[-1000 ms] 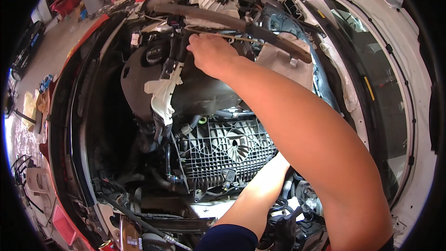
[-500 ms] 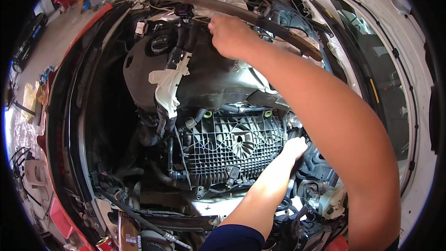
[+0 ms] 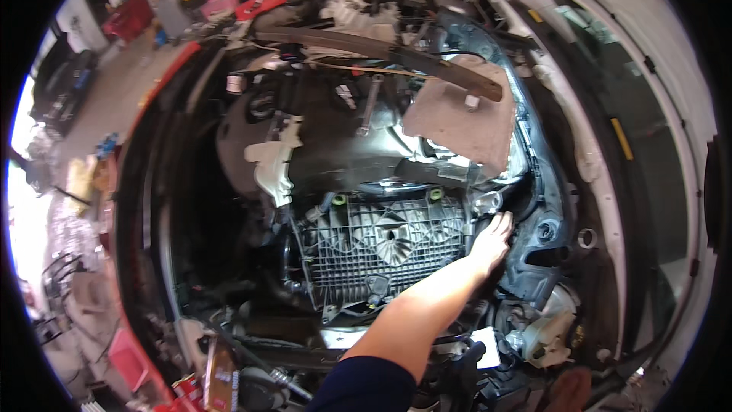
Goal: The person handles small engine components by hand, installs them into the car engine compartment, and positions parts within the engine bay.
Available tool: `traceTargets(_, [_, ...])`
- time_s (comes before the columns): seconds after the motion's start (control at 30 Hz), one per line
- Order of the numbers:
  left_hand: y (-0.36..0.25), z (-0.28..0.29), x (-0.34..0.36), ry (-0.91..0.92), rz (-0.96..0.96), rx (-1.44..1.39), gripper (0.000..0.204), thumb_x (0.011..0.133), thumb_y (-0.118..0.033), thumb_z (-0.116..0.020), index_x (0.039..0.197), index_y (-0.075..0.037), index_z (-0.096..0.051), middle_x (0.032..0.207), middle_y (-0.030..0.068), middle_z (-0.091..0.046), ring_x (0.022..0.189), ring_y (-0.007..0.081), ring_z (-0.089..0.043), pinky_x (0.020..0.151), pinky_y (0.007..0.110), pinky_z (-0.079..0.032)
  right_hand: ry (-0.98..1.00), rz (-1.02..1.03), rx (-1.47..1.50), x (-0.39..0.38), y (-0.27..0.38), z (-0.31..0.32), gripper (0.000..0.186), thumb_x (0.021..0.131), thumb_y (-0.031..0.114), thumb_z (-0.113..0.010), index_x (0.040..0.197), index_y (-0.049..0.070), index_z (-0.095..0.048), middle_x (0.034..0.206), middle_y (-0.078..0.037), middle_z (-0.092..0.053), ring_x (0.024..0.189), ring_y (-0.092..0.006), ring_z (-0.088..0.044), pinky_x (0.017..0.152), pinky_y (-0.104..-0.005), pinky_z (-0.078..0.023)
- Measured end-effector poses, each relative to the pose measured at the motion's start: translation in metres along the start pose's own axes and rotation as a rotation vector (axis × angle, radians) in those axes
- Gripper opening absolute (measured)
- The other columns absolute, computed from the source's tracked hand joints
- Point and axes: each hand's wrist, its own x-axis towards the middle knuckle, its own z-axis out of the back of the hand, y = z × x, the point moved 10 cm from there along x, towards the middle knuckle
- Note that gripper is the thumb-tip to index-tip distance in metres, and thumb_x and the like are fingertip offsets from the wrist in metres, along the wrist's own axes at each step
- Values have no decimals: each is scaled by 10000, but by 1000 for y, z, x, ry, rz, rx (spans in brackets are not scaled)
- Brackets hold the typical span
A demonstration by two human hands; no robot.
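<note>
My left hand [image 3: 494,240] reaches in at the right end of the ribbed black plastic engine part [image 3: 393,240]. Its fingers are stretched out beside a silver round fitting [image 3: 488,202]; their tips lie near a dark gap, and I see nothing held. The dark engine cover [image 3: 335,156] lies beyond, with a wrench [image 3: 370,105] and a small shiny metal piece [image 3: 345,94] on it. A broken-edged white plastic bracket [image 3: 278,160] rests at the cover's left. I see no clear sign of my right hand; a blurred reddish-brown shape [image 3: 572,391] at the lower edge cannot be made out.
A long dark bar [image 3: 366,46] crosses the far side of the engine bay. Under its right end lies a brown panel [image 3: 457,122] with a small white block [image 3: 473,101]. A brown box [image 3: 221,374] stands at lower left; the windscreen [image 3: 648,130] borders the right.
My right arm has left the engine cover, baring the wrench and brown panel. My left hand has gone from a closed fist to stretched fingers. The view has shifted slightly.
</note>
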Motion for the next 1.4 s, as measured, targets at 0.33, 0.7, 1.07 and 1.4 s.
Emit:
traceTargets(0.33, [18,-145,-45,474,741,-343,219,788,-233,-644,795,-19,-690,762,161,-666,686,319,-669,645,401,-551,-256,19,456,-44,-79,-27,221,922,141,-475,784,-25,-526,621,-45,-501,458,-223,-435,443,-293,-373])
traceTargets(0.7, [9,-134,-35,582,806,-332,212,806,-104,-513,766,-19,-704,811,206,-673,744,321,-677,674,400,-552,-227,-153,223,-38,-53,-22,339,992,274,-400,833,11,-541,678,-64,-468,560,-164,-437,503,-286,-366])
traceTargets(1.07, [4,-76,-6,683,573,-318,161,766,-105,-567,763,-53,-719,814,163,-691,761,287,-694,657,391,-557,-193,-56,231,-45,-74,-27,255,972,206,-425,884,6,-556,706,-45,-502,554,-125,-419,488,-253,-357])
traceTargets(1.4, [-3,-82,-11,586,337,-301,128,744,-92,-572,756,-20,-676,734,168,-675,690,304,-684,625,385,-552,-209,-42,232,-45,-77,-25,190,954,139,-449,867,17,-565,661,-36,-492,529,-110,-427,472,-230,-354])
